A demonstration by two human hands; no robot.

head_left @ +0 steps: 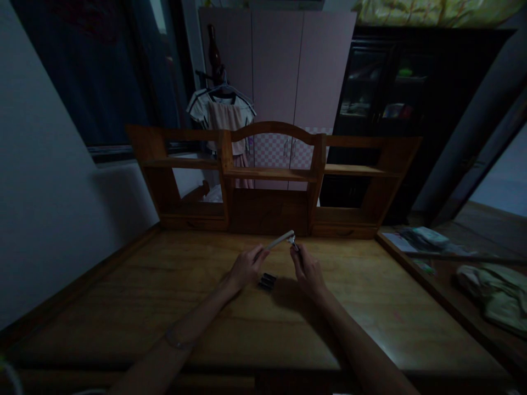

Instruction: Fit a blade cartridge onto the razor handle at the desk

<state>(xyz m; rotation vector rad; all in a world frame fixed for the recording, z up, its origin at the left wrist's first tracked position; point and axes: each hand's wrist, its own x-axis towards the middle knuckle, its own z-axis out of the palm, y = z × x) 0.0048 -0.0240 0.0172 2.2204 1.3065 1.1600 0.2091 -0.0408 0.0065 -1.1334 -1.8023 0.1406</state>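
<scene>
Head view: A person's two bare hands work above a wooden desktop (164, 296) in a dim rm., a slim pale stick (280, 240) raised btwn. them. The L hand (246, 265) pinches the stick's near end btwn. thumb and fingers, angling it up and to the R. The R hand (308, 270) has thumb and fingers pressed around a small tool (291, 240) w/ a shiny metal head, just beside the stick's far tip; can't tell if the two touch. Below, btwn. the hands, small dark bars (267, 281) lie side by side on the desktop. A thin bracelet (179, 344) rings the L forearm. Behind stands a wooden shelf unit (272, 174) w/ drawers at its base; in the bkgd., a pink wardrobe (275, 66), a hanging white top (201, 107) w/ dark trim and a dark glass-front cabinet (366, 142).
</scene>
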